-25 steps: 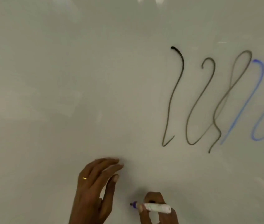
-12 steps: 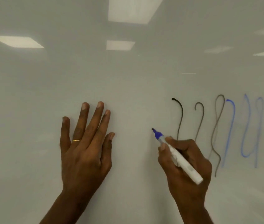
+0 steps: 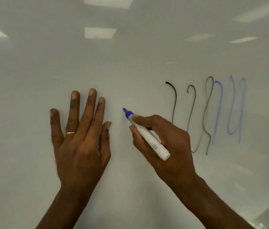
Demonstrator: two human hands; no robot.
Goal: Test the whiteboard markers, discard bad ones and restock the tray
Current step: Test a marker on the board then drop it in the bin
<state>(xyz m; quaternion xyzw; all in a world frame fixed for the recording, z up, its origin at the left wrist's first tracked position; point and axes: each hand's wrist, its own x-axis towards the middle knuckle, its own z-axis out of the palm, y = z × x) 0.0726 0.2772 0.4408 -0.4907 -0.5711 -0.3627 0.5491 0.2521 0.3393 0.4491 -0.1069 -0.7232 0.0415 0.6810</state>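
A white whiteboard [image 3: 31, 80] fills the view. My right hand [image 3: 165, 139] grips an uncapped blue marker [image 3: 148, 136] with a white barrel. Its blue tip points up and left, at or just off the board, left of the drawn lines. My left hand [image 3: 81, 138] lies flat against the board with the fingers spread, a gold ring on one finger, holding nothing. Black and grey squiggles [image 3: 191, 113] and blue squiggles [image 3: 234, 109] are drawn to the right of the marker tip. No tray or other markers are in view.
Reflections of ceiling lights [image 3: 100, 33] show on the upper board. Bare board surface lies to the left of my left hand and between my two hands.
Both hands rose from the bottom of the view to mid board. My left hand spread flat on the board. The marker tip turned from pointing left to pointing up and left near the board.
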